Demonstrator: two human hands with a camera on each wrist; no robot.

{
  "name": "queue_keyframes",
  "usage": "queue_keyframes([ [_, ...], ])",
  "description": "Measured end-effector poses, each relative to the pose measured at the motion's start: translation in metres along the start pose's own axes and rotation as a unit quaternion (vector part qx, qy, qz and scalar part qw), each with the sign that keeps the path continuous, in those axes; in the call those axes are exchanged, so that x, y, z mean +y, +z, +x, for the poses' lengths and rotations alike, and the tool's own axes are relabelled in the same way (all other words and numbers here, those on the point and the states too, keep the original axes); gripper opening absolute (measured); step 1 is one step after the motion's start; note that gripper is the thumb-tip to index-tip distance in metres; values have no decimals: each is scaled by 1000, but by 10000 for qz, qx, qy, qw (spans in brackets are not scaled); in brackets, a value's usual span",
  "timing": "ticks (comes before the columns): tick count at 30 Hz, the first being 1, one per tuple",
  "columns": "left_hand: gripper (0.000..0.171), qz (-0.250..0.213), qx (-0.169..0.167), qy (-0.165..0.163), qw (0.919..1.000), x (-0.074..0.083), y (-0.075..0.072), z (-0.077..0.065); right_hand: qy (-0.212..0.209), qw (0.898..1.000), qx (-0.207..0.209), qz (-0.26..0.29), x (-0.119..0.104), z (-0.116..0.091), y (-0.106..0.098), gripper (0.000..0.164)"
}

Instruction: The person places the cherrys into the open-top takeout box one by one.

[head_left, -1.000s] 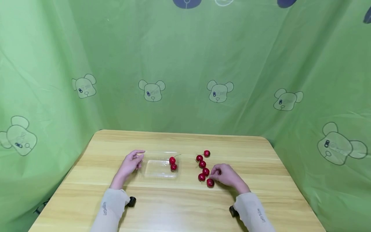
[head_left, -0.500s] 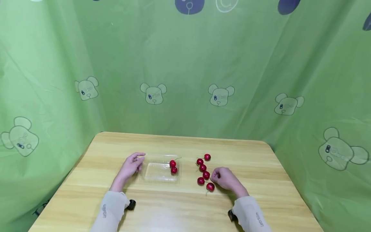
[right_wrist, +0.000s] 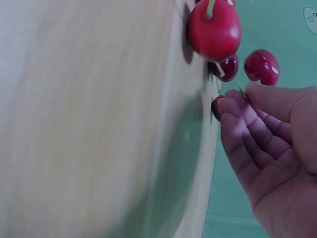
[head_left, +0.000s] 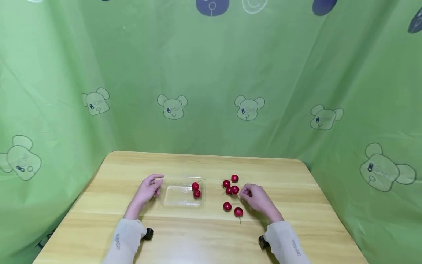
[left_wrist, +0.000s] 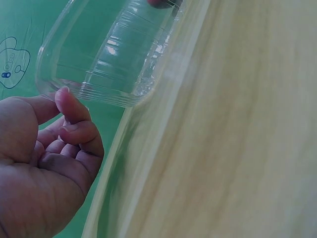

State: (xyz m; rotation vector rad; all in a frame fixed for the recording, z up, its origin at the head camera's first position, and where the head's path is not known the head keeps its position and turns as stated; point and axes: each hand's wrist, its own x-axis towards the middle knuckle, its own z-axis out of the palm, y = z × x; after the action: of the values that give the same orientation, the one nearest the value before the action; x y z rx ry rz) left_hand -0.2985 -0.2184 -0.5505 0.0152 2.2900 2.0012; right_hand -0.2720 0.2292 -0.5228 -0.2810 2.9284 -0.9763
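Eight cherries (head_left: 196, 194) are before us: two huddle together at the right end of a clear tray (head_left: 178, 195), the other six to its right. The person's right hand (head_left: 257, 198) pinches the stem of one, the raised cherry (head_left: 235, 189), between thumb and fingertips. Three loose ones cluster beside it on its far and left sides, and two more lie nearer the person, the closest (head_left: 239, 212) with its stem pointing back toward them.

Over at the tray's left end, the left hand (head_left: 147, 190) has bent fingers (left_wrist: 73, 108) at the rim; I cannot tell whether they grip it or merely touch.

All this is on a pale wooden bench (head_left: 201, 234), against a green curtain (head_left: 211, 55) printed with bear faces (head_left: 248, 110).
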Motion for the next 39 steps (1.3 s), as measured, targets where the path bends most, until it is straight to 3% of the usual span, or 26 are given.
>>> queue_keyframes([
  [11,37,-47,4,-59,10000,-9,-1,-3,-80,9991,138,382,-10,1,3,5],
  [39,39,38,-6,24,10000,-1,0,1,-409,9943,152,973,-36,6,3,8],
])
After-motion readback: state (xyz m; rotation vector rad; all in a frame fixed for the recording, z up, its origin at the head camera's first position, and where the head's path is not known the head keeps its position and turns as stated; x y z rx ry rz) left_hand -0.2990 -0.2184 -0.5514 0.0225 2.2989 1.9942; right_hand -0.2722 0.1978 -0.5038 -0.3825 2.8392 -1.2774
